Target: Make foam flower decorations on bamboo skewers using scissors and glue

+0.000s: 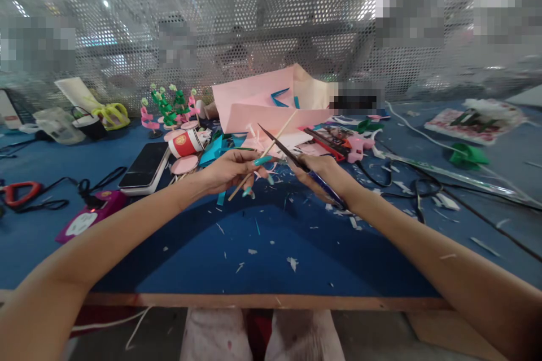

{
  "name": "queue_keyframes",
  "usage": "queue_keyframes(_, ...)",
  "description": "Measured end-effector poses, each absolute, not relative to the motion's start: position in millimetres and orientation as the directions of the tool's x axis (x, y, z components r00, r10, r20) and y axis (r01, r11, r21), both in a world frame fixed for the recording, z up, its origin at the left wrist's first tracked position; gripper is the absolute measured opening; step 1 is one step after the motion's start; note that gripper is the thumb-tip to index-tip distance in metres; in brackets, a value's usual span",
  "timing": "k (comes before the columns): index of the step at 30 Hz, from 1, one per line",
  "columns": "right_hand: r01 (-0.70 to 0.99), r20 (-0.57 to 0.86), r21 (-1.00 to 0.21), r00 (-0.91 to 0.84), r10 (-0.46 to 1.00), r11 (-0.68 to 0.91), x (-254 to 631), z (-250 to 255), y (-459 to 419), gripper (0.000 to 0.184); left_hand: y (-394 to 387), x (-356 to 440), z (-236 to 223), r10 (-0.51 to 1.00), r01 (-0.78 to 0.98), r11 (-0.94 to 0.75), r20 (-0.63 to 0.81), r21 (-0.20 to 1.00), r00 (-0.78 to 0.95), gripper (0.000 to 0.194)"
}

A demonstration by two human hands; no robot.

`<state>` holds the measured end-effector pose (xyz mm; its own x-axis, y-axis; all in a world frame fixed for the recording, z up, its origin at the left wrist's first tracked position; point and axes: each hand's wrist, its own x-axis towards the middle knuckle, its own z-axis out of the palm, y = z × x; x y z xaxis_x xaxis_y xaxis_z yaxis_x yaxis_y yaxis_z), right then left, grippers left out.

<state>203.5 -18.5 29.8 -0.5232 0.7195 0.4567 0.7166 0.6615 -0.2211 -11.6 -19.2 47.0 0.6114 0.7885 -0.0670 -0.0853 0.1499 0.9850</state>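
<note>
The middle of the thin stick (288,122) is hidden by the left fingers (262,161), and the handles of the scissors (277,142) are partly covered by the right fingers (312,183); whether the blades touch the stick cannot be told. Folded pink paper (258,90) hides the counter (279,282) behind it. The emblem on the red-and-white paper cup (186,143) is too small to read. Shapes behind the perforated screen (237,0) are blurred, some masked by pixel blocks (409,14). The lower edge cuts off both arms and the legs (218,335); the right edge, a black cord (503,231).
</note>
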Motion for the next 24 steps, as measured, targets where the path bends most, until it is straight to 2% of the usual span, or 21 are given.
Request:
queue_keyframes(6,0.737,0.417,-0.186,-0.540,0.731,0.650,207.6,33.9,-19.4,0.026,-14.1,-18.7,46.7,0.606,-0.138,0.322,-0.093,0.937,0.790,0.021)
queue_keyframes(9,0.728,0.394,-0.163,-0.571,0.720,0.666,208.8,37.1,-20.6,0.029,-13.5,-21.1,47.1,0.564,-0.079,0.319,-0.122,0.944,0.817,0.020)
queue_keyframes(12,0.749,0.386,-0.121,-0.569,0.726,0.652,207.2,39.3,-22.7,0.032,-15.0,-21.1,49.3,0.642,0.020,0.218,-0.159,0.976,0.750,0.005)
queue_keyframes(18,0.801,0.343,-0.057,-0.545,0.765,0.596,205.9,39.2,-22.3,0.032,-19.3,-16.2,57.9,0.808,0.145,0.082,-0.151,0.986,0.569,0.006)
queue_keyframes(21,0.812,0.378,-0.059,-0.520,0.766,0.581,204.8,38.1,-21.9,0.031,-19.3,-13.0,57.9,0.878,0.185,0.013,-0.100,0.983,0.469,0.008)
queue_keyframes(24,0.827,0.401,-0.086,-0.482,0.779,0.556,200.9,37.4,-24.3,0.030,-18.4,-11.3,52.7,0.933,0.284,-0.137,0.027,0.949,0.358,0.015)
